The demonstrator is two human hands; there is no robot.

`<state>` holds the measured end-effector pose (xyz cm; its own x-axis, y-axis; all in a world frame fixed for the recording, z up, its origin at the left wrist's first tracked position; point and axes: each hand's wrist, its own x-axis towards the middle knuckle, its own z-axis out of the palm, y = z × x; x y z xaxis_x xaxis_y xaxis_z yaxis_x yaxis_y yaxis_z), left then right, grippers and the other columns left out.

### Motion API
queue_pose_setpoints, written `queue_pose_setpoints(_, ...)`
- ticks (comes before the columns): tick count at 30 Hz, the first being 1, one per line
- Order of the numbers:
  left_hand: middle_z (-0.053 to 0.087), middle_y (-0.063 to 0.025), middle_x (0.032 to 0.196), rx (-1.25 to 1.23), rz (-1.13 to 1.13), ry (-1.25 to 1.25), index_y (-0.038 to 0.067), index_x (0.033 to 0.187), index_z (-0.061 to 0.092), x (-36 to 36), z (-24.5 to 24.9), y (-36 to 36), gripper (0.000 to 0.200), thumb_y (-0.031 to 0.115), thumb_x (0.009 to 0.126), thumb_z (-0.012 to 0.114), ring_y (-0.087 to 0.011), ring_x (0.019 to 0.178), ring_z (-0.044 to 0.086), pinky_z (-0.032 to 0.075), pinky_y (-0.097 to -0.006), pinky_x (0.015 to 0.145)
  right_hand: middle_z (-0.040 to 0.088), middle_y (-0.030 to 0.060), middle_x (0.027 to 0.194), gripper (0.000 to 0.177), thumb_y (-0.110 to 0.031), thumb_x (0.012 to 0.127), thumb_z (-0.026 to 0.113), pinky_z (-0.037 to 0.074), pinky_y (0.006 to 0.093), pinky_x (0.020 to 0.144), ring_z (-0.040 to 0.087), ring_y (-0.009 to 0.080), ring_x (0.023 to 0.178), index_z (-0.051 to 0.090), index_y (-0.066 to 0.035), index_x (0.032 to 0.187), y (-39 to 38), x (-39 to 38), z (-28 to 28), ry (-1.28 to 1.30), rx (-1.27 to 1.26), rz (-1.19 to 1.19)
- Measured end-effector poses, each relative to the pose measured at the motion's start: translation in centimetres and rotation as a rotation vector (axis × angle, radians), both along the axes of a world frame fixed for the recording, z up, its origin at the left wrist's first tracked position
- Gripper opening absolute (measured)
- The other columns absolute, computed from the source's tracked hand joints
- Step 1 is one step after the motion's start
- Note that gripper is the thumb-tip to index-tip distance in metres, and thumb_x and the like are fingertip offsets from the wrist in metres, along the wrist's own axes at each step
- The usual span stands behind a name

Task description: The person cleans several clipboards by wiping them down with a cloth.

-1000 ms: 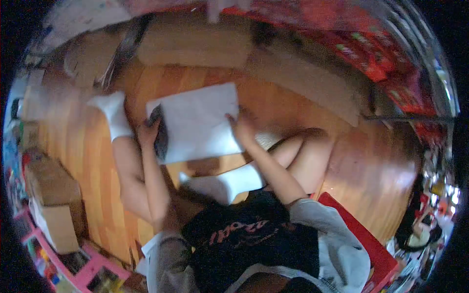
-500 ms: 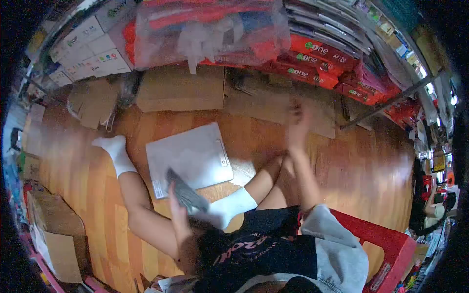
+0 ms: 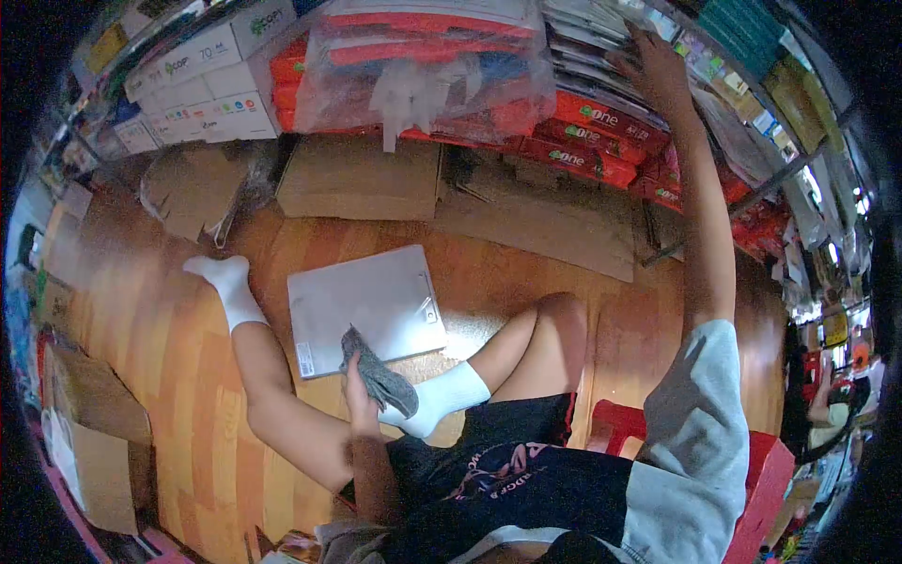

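Note:
My left hand (image 3: 359,387) is closed around a folded grey cloth (image 3: 378,376), held over my white-socked foot and the near edge of a flat white file case (image 3: 362,301). That case lies on the wooden floor, with a small metal clasp on its right side and a label at its lower left corner. Far up and to the right, my right hand (image 3: 658,70) is stretched out at a stack of thin plastic-wrapped packs (image 3: 592,61). Its fingers look spread against the ends of the packs; whether they touch is hard to see.
Red paper-ream packs (image 3: 601,117) sit below the wrapped stack. A plastic-wrapped bundle (image 3: 423,85) and white cartons (image 3: 202,80) line the back. Cardboard boxes (image 3: 362,179) stand along the floor. A red stool (image 3: 766,489) is at my right, another cardboard box (image 3: 103,470) at left.
My right hand has moved up and right, from above the floor to the stacked packs. My left hand still holds the grey cloth, now slightly further right. The view has shifted a little.

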<state>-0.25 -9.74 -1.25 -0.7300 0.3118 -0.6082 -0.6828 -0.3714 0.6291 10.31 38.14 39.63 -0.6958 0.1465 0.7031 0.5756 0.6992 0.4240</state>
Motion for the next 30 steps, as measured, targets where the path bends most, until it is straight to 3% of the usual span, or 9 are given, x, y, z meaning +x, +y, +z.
queue_pose_setpoints(7, 0.056, -0.0101, 0.085, -0.025, 0.069, -0.033, 0.001, 0.098, 0.051, -0.1, 0.9, 0.4, 0.037, 0.031, 0.077, 0.057, -0.0227, 0.076, 0.055, 0.048, -0.0362, 0.065, 0.054, 0.0138, 0.087, 0.034, -0.021, 0.079, 0.054, 0.043, 0.0379, 0.074, 0.052, 0.0303, 0.086, 0.053, -0.009, 0.111, -5.6, 2.6, 1.5, -0.082, 0.105, -0.075)
queue_pose_setpoints(8, 0.056, -0.0101, 0.085, -0.022, 0.069, -0.036, 0.001, 0.098, 0.051, 0.0, 1.1, 0.2, 0.037, 0.031, 0.077, 0.057, -0.0227, 0.076, 0.055, 0.048, -0.0362, 0.065, 0.055, 0.0119, 0.092, 0.035, -0.019, 0.076, 0.056, 0.045, 0.0376, 0.072, 0.054, 0.0295, 0.087, 0.053, -0.015, 0.111, -7.0, 3.0, 1.5, -0.058, 0.071, -0.032)
queue_pose_setpoints(10, 0.056, -0.0105, 0.091, 0.333, 0.135, -0.084, 0.001, 0.101, 0.05, -0.3, 1.3, -0.1, 0.044, 0.04, 0.08, 0.05, -0.0245, 0.081, 0.055, 0.046, -0.0385, 0.072, 0.056, 0.01, 0.096, 0.038, -0.017, 0.073, 0.057, 0.047, 0.0372, 0.07, 0.055, 0.0286, 0.088, 0.053, -0.021, 0.11, -9.2, 4.1, 1.5, -0.035, 0.044, 0.016)
queue_pose_setpoints(12, 0.056, -0.0105, 0.095, 0.421, 0.124, -0.134, 0.003, 0.103, 0.05, -0.5, 2.2, -0.5, 0.047, 0.044, 0.081, 0.044, -0.025, 0.085, 0.054, 0.043, -0.0397, 0.078, 0.056, 0.0071, 0.104, 0.038, -0.014, 0.075, 0.055, 0.048, 0.034, 0.067, 0.058, 0.0274, 0.083, 0.052, -0.026, 0.111, -11.3, 5.6, 1.3, 0.169, -0.034, 0.139)
queue_pose_setpoints(17, 0.051, -0.0077, 0.104, 0.426, -0.022, -0.087, 0.009, 0.109, 0.045, -0.1, 3.3, 0.0, 0.035, 0.029, 0.08, 0.05, -0.0227, 0.096, 0.05, 0.041, -0.0391, 0.081, 0.056, 0.0061, 0.107, 0.035, -0.014, 0.086, 0.042, 0.048, 0.0301, 0.065, 0.06, 0.0238, 0.074, 0.048, -0.027, 0.117, -11.1, 14.7, 4.0, 0.296, -0.054, -0.06)
queue_pose_setpoints(18, 0.05, -0.0068, 0.106, 0.328, -0.113, -0.014, 0.011, 0.111, 0.044, 0.0, 3.2, 0.1, 0.034, 0.022, 0.08, 0.052, -0.0219, 0.098, 0.049, 0.041, -0.039, 0.082, 0.054, 0.0036, 0.112, 0.035, -0.018, 0.087, 0.041, 0.045, 0.0301, 0.071, 0.058, 0.0198, 0.081, 0.044, -0.023, 0.121, -10.2, 18.6, 5.4, 0.454, -0.346, 0.067)
queue_pose_setpoints(19, 0.05, -0.0056, 0.107, 0.416, -0.134, 0.018, 0.013, 0.114, 0.042, -0.2, 1.7, 0.4, 0.038, 0.009, 0.078, 0.054, -0.0209, 0.099, 0.049, 0.041, -0.038, 0.083, 0.052, 0.0048, 0.113, 0.035, -0.019, 0.087, 0.041, 0.044, 0.0312, 0.073, 0.056, 0.0205, 0.084, 0.042, -0.021, 0.122, -10.9, 20.3, 6.5, 0.548, -0.422, 0.121)
queue_pose_setpoints(22, 0.05, -0.0056, 0.108, 0.333, -0.069, -0.087, 0.012, 0.115, 0.042, 0.3, 2.1, 0.6, 0.039, 0.006, 0.078, 0.053, -0.0211, 0.1, 0.049, 0.041, -0.0369, 0.083, 0.048, 0.0085, 0.117, 0.038, -0.021, 0.087, 0.041, 0.041, 0.0344, 0.079, 0.052, 0.0225, 0.092, 0.037, -0.018, 0.125, -14.5, 22.2, 8.8, 0.746, -0.519, 0.268)
queue_pose_setpoints(30, 0.053, -0.0066, 0.103, 0.312, 0.091, -0.102, 0.01, 0.113, 0.045, -0.4, 3.1, 0.5, 0.043, 0.022, 0.075, 0.061, -0.023, 0.096, 0.051, 0.041, -0.0398, 0.084, 0.036, 0.0184, 0.128, 0.051, -0.028, 0.088, 0.039, 0.032, 0.0431, 0.094, 0.04, 0.0279, 0.114, 0.023, -0.008, 0.132, -19.8, 21.9, 8.7, 1.025, -0.855, 0.494)
